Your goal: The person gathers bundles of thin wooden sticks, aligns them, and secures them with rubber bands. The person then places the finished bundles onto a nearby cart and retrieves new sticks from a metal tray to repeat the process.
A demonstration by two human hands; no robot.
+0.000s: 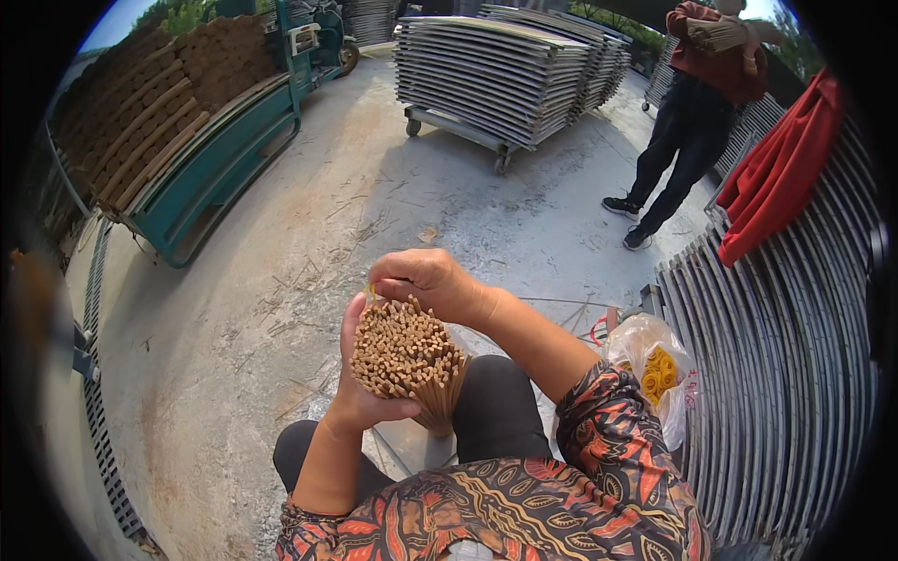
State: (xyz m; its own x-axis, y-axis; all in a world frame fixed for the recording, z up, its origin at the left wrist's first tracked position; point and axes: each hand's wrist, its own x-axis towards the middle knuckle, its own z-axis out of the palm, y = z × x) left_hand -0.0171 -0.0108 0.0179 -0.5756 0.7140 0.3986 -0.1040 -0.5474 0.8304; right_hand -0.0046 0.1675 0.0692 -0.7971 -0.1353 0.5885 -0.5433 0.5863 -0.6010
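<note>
A thick bundle of thin brown sticks (pixel 404 351), which look like incense, stands over my lap with its cut ends facing up. My left hand (pixel 363 397) is wrapped round its left side, thumb along the near edge. At the far left edge of the bundle, the fingers of my right hand (pixel 432 282) pinch a yellow rubber band (pixel 371 293). That band also touches the fingertips of my left hand. Whether it goes all the way round the sticks is hidden. The bundle's lower part slants down beside my right knee (pixel 503 407).
A clear plastic bag (pixel 647 348) of yellow rubber bands sits at my right, beside stacked metal racks (pixel 758 374) with a red jacket (pixel 786 168) on them. Ahead are a wheeled rack stack (pixel 496 79) and a person (pixel 697 112) holding sticks. A loaded green cart (pixel 220 178) stands far left.
</note>
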